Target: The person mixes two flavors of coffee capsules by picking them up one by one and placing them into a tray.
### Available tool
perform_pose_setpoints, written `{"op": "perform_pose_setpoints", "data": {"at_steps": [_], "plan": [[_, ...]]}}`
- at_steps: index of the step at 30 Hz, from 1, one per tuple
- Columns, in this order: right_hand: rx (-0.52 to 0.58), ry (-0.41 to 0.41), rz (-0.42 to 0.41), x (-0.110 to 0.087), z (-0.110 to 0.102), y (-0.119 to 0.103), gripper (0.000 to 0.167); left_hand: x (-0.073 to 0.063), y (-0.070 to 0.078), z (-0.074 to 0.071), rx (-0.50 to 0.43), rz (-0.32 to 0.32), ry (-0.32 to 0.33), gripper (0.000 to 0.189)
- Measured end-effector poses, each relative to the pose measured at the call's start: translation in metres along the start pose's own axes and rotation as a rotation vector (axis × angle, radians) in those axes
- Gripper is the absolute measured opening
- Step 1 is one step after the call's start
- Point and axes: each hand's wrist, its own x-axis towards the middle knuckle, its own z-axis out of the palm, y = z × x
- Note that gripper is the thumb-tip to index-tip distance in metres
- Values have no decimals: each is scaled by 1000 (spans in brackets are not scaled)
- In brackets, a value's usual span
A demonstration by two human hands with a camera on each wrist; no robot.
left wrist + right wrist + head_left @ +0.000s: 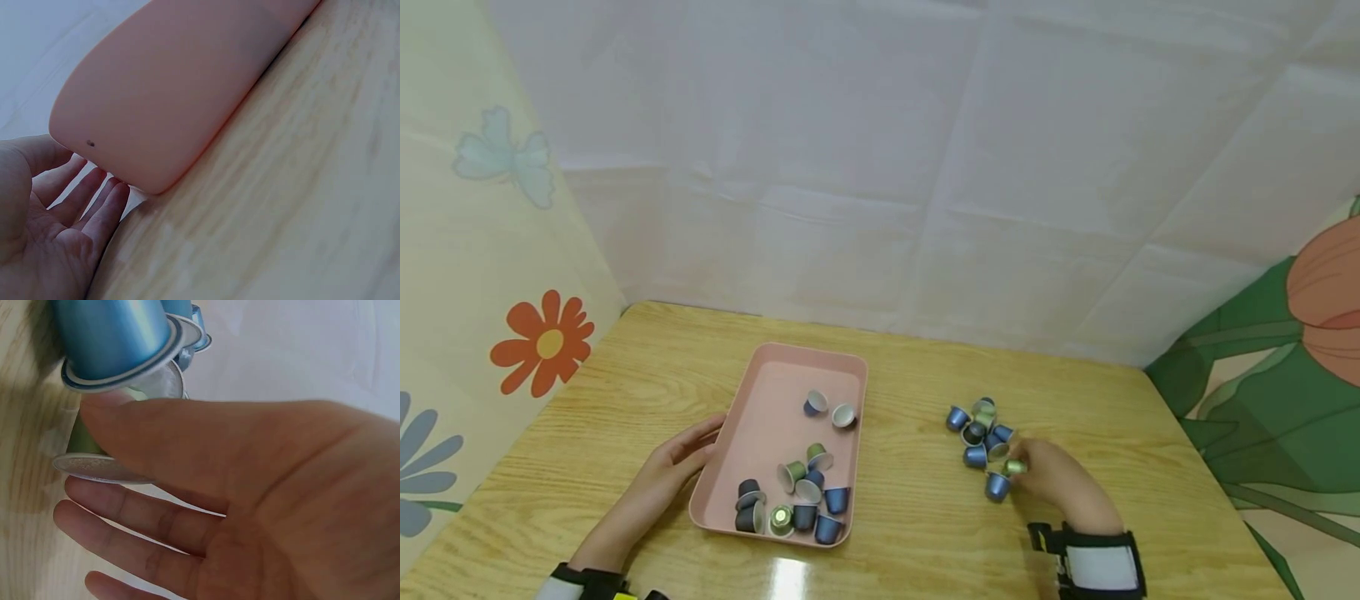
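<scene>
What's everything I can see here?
Table: one, yellowish wood grain, underneath
Tray: one, pink, left on table
Coffee capsules: eleven, blue, green, dark, inside tray
Loose capsules: about nine, overlapping, blue, green, dark, right of tray
Sheet: one, whitish, behind table
Printed flowers: three, red, bluish, orange, both sides
Printed leaves: several, green, right
Printed butterfly: one, pale blue, left
Wrist straps: two, black and white, wrists
Left hand: one, at tray's left side
Right hand: one, pinching a green capsule

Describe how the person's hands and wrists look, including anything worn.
The right hand is bare, with a black wristband carrying a white panel. The left hand is bare too, with a black strap showing a white section and a small yellow patch, cut off by the head view's edge.
</scene>
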Motion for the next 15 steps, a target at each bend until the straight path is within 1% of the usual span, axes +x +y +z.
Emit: {"op": "perform_pose_setpoints", "data": {"at_steps": [3,7,15], "plan": [[15,-7,23,-3,-3,-2,20,0,-1,0,-1,11,-2,55],[9,-8,30,-6,-8,-6,22,0,-2,0,-1,21,-3,55],[-17,-17,64,-11,-17,-25,27,1,-1,0,5,-7,11,55]]}}
